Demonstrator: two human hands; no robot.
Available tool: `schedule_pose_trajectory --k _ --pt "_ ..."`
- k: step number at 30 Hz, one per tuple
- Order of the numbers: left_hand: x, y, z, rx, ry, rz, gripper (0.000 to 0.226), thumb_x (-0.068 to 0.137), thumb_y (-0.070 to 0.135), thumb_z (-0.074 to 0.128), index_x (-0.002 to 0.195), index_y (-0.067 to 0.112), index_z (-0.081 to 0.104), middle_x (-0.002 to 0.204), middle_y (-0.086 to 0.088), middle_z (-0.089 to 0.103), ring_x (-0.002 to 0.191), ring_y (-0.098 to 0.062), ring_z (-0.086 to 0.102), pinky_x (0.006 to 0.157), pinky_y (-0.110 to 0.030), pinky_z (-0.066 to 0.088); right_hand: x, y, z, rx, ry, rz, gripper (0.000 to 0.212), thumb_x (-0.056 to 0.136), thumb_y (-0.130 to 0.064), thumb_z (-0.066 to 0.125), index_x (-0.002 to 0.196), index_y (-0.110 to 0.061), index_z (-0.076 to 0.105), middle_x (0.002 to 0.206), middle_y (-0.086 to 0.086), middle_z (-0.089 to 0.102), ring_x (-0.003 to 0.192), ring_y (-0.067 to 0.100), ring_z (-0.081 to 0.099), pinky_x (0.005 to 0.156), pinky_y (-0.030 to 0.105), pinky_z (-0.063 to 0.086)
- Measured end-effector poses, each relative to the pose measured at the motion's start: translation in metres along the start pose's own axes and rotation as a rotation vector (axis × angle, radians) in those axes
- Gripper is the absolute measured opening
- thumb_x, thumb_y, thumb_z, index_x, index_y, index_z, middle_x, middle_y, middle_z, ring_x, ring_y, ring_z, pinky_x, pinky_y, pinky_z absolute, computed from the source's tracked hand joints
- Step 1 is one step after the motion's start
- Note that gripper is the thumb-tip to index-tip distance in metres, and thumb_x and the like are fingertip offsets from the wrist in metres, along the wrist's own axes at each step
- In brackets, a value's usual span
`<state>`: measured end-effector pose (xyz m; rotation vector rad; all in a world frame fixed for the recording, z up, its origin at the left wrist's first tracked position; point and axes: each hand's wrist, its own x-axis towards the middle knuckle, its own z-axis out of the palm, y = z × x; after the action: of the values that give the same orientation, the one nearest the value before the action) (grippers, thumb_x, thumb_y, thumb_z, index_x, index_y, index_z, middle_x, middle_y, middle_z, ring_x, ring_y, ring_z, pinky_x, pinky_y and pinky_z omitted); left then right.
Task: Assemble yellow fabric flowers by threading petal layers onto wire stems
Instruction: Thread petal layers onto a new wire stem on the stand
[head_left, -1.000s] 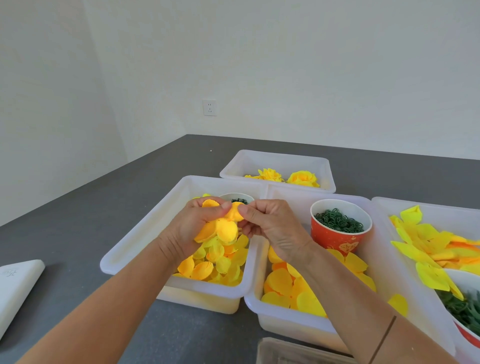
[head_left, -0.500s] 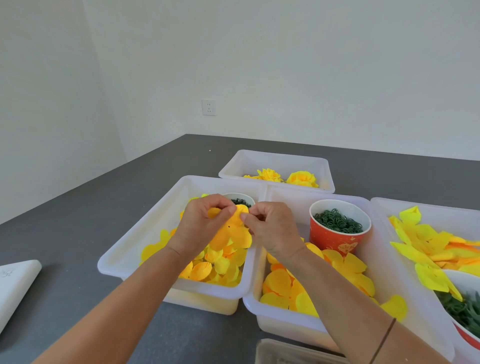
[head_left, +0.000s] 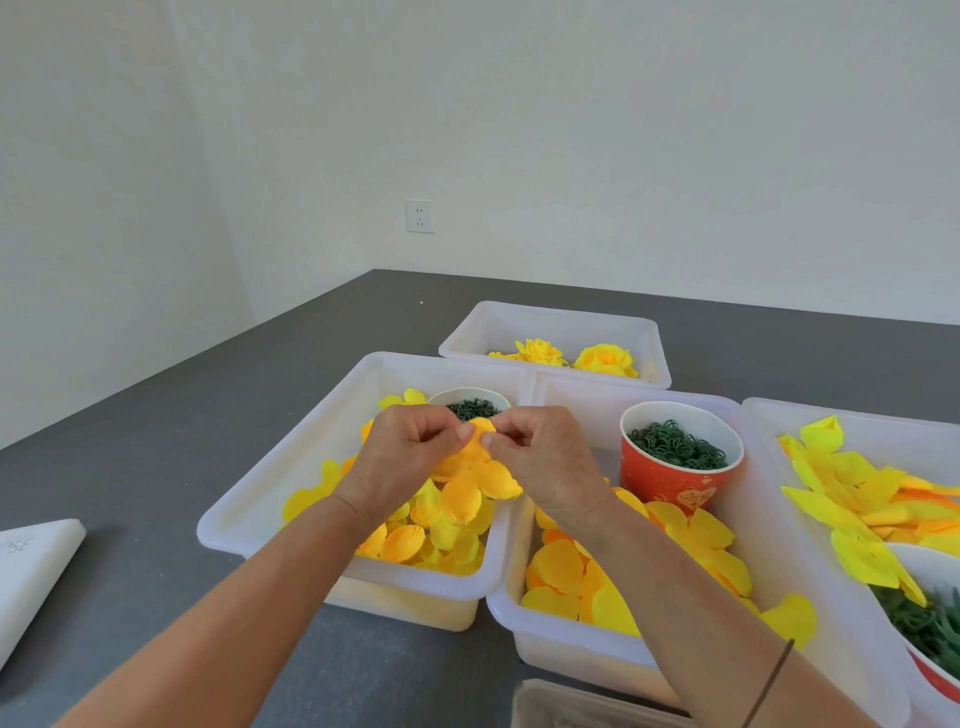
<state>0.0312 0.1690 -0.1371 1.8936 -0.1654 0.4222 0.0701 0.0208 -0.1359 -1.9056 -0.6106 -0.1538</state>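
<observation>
Together, the left hand (head_left: 402, 457) and right hand (head_left: 540, 454) pinch a yellow petal layer (head_left: 475, 478) above the left bin (head_left: 291, 467) of petals, near the grey counter's (head_left: 156, 426) front edge, white walls (head_left: 571, 130) behind.

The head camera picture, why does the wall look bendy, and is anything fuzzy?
Head view: the wide-angle lens bends the pale wall corner and stretches things near the edges; soft, even daylight, hardly any shadows, no glare; the left hand and right hand pinching the yellow fabric petal layer look fairly sharp; the white plastic bins lose fine detail, more so toward the frame edges.
</observation>
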Motion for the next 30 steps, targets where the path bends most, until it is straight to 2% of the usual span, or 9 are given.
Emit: schedule_pose_trajectory --k 3,6,9,12,15,19,23,28,30 --pt "0.0 0.0 0.003 0.04 -0.049 0.014 0.03 0.088 0.005 0.061 0.059 0.011 0.055 0.044 0.013 0.041 0.042 -0.001 0.037 0.043 -0.013 0.037 0.001 0.004 -0.003 0.069 0.001 0.096 0.007 0.08 -0.009 0.071 0.076 -0.003 0.071 0.068 0.011 0.066 0.062 0.015 0.055 0.06 0.031 0.047" --pt "0.001 0.0 0.004 -0.007 -0.042 0.031 0.028 0.086 0.008 0.064 0.059 0.011 0.055 0.043 0.012 0.041 0.042 -0.001 0.034 0.042 -0.013 0.034 0.001 0.004 0.0 -0.003 0.083 0.072 0.024 0.08 -0.015 0.07 0.058 -0.016 0.061 0.049 -0.008 0.049 0.048 0.004 0.041 0.049 0.016 0.034" --pt "-0.001 0.001 0.004 -0.019 -0.032 0.058 0.024 0.084 0.006 0.065 0.064 0.0 0.055 0.05 0.004 0.041 0.047 -0.007 0.032 0.045 -0.015 0.03 0.003 0.002 0.002 0.028 0.116 0.049 0.031 0.083 -0.018 0.068 0.055 -0.017 0.056 0.048 -0.008 0.044 0.047 0.004 0.036 0.049 0.015 0.032" --pt "0.0 0.002 -0.001 -0.134 -0.038 0.009 0.024 0.084 0.016 0.064 0.073 -0.005 0.061 0.061 -0.011 0.046 0.057 -0.018 0.036 0.052 -0.025 0.032 0.002 0.0 0.001 0.285 0.079 0.097 0.028 0.086 -0.016 0.066 0.059 -0.008 0.061 0.053 0.003 0.049 0.052 0.012 0.041 0.052 0.024 0.036" --pt "0.002 0.004 -0.007 -0.352 -0.113 -0.083 0.023 0.079 0.024 0.061 0.067 0.004 0.063 0.06 -0.012 0.053 0.05 -0.019 0.045 0.049 -0.023 0.039 0.002 -0.004 0.002 0.594 -0.023 0.171 0.027 0.086 -0.014 0.064 0.059 -0.009 0.062 0.051 0.006 0.052 0.047 0.014 0.046 0.047 0.022 0.042" --pt "0.004 0.002 0.0 -0.065 0.111 -0.056 0.024 0.087 0.012 0.062 0.064 0.012 0.059 0.054 0.002 0.051 0.05 -0.008 0.04 0.049 -0.02 0.035 0.003 -0.006 0.004 0.481 -0.004 0.199 0.032 0.086 -0.025 0.065 0.073 0.004 0.066 0.061 0.011 0.059 0.054 0.016 0.057 0.049 0.023 0.051" --pt "0.007 0.002 0.002 0.16 0.339 -0.001 0.03 0.09 0.012 0.059 0.061 0.014 0.052 0.051 0.008 0.042 0.049 -0.007 0.035 0.048 -0.018 0.033 0.001 -0.002 0.002 0.245 0.008 0.177 0.017 0.08 -0.022 0.073 0.07 -0.009 0.067 0.055 -0.001 0.063 0.05 0.007 0.061 0.049 0.02 0.047" --pt "0.006 0.01 -0.007 -0.567 0.007 -0.217 0.027 0.082 0.021 0.056 0.057 0.012 0.06 0.049 0.0 0.054 0.043 -0.01 0.048 0.045 -0.018 0.042 0.002 -0.002 0.0 0.587 -0.166 0.185 0.011 0.083 -0.005 0.066 0.074 -0.011 0.07 0.06 0.002 0.067 0.051 0.008 0.061 0.054 0.018 0.05" --pt "0.007 0.01 -0.009 -0.616 -0.063 -0.246 0.027 0.079 0.022 0.054 0.056 0.013 0.063 0.051 -0.001 0.057 0.044 -0.01 0.052 0.045 -0.018 0.043 0.001 -0.003 0.0 0.63 -0.223 0.192 0.012 0.083 -0.007 0.066 0.074 -0.013 0.072 0.061 0.002 0.068 0.052 0.009 0.061 0.053 0.018 0.05"
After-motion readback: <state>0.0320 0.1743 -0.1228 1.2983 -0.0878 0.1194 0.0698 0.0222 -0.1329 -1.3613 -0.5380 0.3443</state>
